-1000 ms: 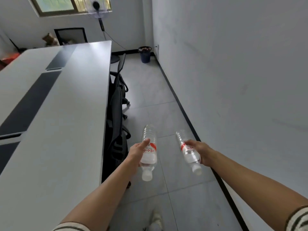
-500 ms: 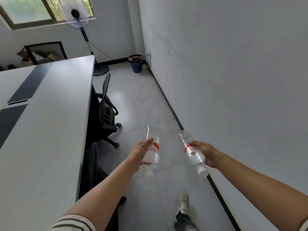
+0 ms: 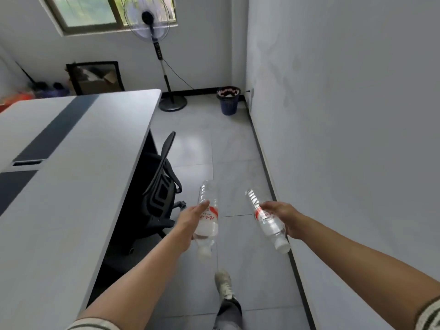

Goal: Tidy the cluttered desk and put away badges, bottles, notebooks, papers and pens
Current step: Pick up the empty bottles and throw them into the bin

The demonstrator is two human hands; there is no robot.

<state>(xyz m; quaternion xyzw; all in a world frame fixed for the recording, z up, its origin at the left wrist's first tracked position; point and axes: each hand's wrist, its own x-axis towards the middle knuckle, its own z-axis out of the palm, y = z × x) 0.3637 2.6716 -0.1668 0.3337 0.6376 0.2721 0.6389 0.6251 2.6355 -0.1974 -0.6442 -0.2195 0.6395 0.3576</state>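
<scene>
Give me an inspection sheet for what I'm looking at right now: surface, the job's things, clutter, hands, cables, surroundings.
Surface: grey desk with dark inlay strips, on the left.
Job's things: left water bottle and right water bottle, both clear with red-and-white labels, white caps pointing toward the person, held over the floor tiles.
Clutter: cardboard box by the far wall; dark and orange things beside it, too blurred to name.
Hands: left hand grips the left water bottle; right hand grips the right water bottle.
Cables: fan cord runs from the pedestal fan toward the far corner.
Surroundings: black office chair at the desk, blue waste bin in the corner, window.
</scene>
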